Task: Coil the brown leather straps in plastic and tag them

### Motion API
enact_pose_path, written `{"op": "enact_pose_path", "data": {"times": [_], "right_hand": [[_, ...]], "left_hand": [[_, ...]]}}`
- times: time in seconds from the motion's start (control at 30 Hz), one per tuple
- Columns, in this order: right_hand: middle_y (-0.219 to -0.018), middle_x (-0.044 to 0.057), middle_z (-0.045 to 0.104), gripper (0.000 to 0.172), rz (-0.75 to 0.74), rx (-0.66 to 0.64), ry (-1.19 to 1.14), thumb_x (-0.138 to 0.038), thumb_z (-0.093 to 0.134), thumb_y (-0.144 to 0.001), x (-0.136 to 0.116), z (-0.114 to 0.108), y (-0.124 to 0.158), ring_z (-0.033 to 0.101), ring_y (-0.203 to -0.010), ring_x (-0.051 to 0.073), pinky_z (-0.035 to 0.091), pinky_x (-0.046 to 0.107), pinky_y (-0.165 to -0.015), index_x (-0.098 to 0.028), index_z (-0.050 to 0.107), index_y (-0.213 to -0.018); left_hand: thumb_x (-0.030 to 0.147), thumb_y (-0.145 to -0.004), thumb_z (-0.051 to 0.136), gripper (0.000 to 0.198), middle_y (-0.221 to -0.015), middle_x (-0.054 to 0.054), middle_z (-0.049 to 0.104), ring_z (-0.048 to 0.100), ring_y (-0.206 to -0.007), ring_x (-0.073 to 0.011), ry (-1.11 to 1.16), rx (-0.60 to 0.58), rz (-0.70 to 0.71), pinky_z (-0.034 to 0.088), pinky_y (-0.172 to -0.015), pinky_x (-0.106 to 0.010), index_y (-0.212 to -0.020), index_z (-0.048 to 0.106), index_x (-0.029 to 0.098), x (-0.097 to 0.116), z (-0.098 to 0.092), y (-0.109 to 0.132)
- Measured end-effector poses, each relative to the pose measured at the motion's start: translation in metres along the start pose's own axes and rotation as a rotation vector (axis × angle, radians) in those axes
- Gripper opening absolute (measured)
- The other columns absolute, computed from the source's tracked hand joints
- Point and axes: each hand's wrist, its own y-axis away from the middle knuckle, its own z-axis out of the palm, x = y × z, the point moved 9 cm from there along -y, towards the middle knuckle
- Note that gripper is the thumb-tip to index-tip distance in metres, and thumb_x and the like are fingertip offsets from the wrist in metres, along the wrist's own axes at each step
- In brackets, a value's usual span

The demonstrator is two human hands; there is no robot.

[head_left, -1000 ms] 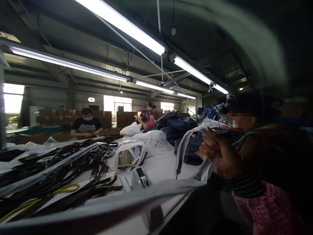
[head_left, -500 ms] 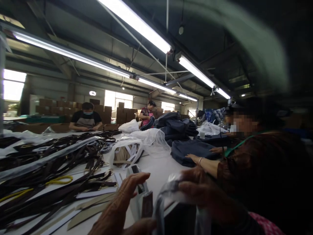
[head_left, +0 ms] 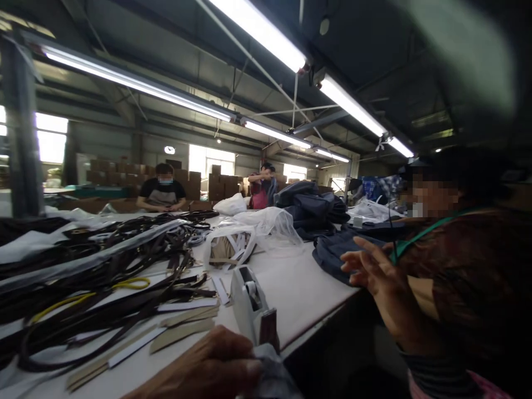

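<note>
My left hand [head_left: 203, 366] is at the bottom middle, its thumb and fingers closed on a crumpled piece of clear plastic film [head_left: 274, 371]. The lower part of that film runs out of the picture. Just beyond it, a grey tape dispenser [head_left: 245, 299] stands at the table's edge. My right hand [head_left: 384, 293] is raised at the right, fingers spread and holding nothing. Behind its fingertips lies a dark blue fabric item [head_left: 326, 257], partly hidden by the hand.
Dark straps [head_left: 137, 299] with metal clips cover the left of the white table [head_left: 286, 291]. A clear bag [head_left: 208, 249] holds beige and white strips. Dark blue fabric [head_left: 307, 205] is piled behind. One co-worker [head_left: 469, 266] is close at right; two others are across the table.
My right hand has let go of the clear plastic and risen to the right with its fingers spread. My left hand has closed on the plastic. The view has shifted, showing more of the tape dispenser.
</note>
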Motion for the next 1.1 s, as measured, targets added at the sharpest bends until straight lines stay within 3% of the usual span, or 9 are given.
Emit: {"op": "enact_pose_path", "data": {"times": [0.07,0.17,0.27,0.37,0.47,0.6,0.77,0.97,1.1], "right_hand": [[-0.115,0.011,0.072,0.060,-0.017,-0.208,0.025,-0.060,0.064,-0.093,-0.008,0.030,0.011,0.068,-0.097,0.025,0.055,0.030,-0.071,-0.025,0.059,-0.141],[-0.124,0.008,0.072,0.056,0.056,-0.774,0.099,-0.055,0.075,-0.087,-0.003,0.107,0.075,0.067,-0.108,0.028,0.055,0.039,-0.091,-0.031,0.065,-0.137],[-0.124,0.004,0.072,0.058,0.155,-0.991,0.081,-0.045,0.078,-0.087,0.008,0.151,0.131,0.066,-0.115,0.029,0.054,0.038,-0.097,-0.035,0.063,-0.141],[-0.100,0.002,0.077,0.038,0.024,-0.994,0.129,-0.038,0.072,-0.092,0.014,0.174,0.144,0.072,-0.089,0.023,0.057,0.027,-0.071,-0.029,0.070,-0.129],[-0.074,0.002,0.073,0.010,-0.407,-0.887,0.448,-0.025,0.066,-0.093,0.008,0.184,0.135,0.069,-0.066,0.020,0.049,0.025,-0.057,-0.020,0.075,-0.091],[-0.069,0.003,0.069,0.024,-0.825,-0.522,0.625,-0.013,0.048,-0.100,-0.018,0.164,0.114,0.068,-0.060,0.018,0.047,0.027,-0.058,-0.018,0.067,-0.087],[-0.084,0.005,0.076,0.020,-0.795,-0.320,0.654,-0.021,0.048,-0.105,-0.027,0.137,0.086,0.073,-0.065,0.018,0.051,0.025,-0.061,-0.017,0.068,-0.108],[-0.084,0.005,0.078,0.021,-0.714,-0.420,0.567,-0.025,0.052,-0.105,-0.017,0.143,0.083,0.075,-0.068,0.017,0.054,0.022,-0.064,-0.018,0.069,-0.114],[-0.067,0.001,0.067,0.031,-0.578,-0.569,0.522,-0.033,0.047,-0.106,-0.009,0.155,0.084,0.063,-0.058,0.014,0.045,0.021,-0.056,-0.019,0.070,-0.088]], "left_hand": [[0.049,-0.083,0.074,0.035,-0.060,0.005,0.043,0.029,-0.052,-0.0088,-0.165,-0.028,0.019,0.019,-0.046,-0.023,-0.074,0.063,0.017,0.021,0.006,0.006],[0.031,-0.087,0.065,0.029,-0.058,0.005,0.039,0.034,-0.054,-0.0101,-0.555,-0.077,0.134,0.020,-0.050,-0.026,-0.064,0.054,0.018,0.058,0.021,0.016],[0.027,-0.090,0.062,0.028,-0.061,0.003,0.045,0.041,-0.058,-0.0119,-0.855,-0.046,0.272,0.027,-0.056,-0.026,-0.065,0.053,0.019,0.080,0.026,0.030],[0.029,-0.091,0.060,0.016,-0.073,0.000,0.054,0.048,-0.067,-0.0159,-1.080,0.093,0.282,0.036,-0.063,-0.026,-0.076,0.061,0.022,0.075,0.008,0.048],[0.025,-0.082,0.065,0.006,-0.088,-0.003,0.059,0.053,-0.080,-0.0207,-1.199,0.226,0.171,0.042,-0.072,-0.028,-0.087,0.064,0.024,0.052,-0.024,0.063],[0.027,-0.075,0.058,0.012,-0.083,-0.004,0.062,0.060,-0.071,-0.0208,-0.863,0.212,-0.120,0.047,-0.058,-0.027,-0.085,0.062,0.020,-0.003,-0.067,0.065],[0.042,-0.075,0.062,0.025,-0.054,0.000,0.060,0.048,-0.044,-0.0116,-0.369,0.259,-0.074,0.035,-0.045,-0.020,-0.078,0.060,0.018,-0.014,-0.093,0.066],[0.063,-0.090,0.060,0.045,-0.083,-0.004,0.069,0.063,-0.078,-0.0181,-0.623,0.408,0.139,0.051,-0.070,-0.024,-0.087,0.070,0.020,0.027,-0.112,0.080],[0.077,-0.077,0.061,0.056,-0.070,-0.005,0.068,0.060,-0.059,-0.0209,-0.521,0.360,-0.054,0.049,-0.050,-0.027,-0.079,0.073,0.022,-0.024,-0.128,0.055]]}}
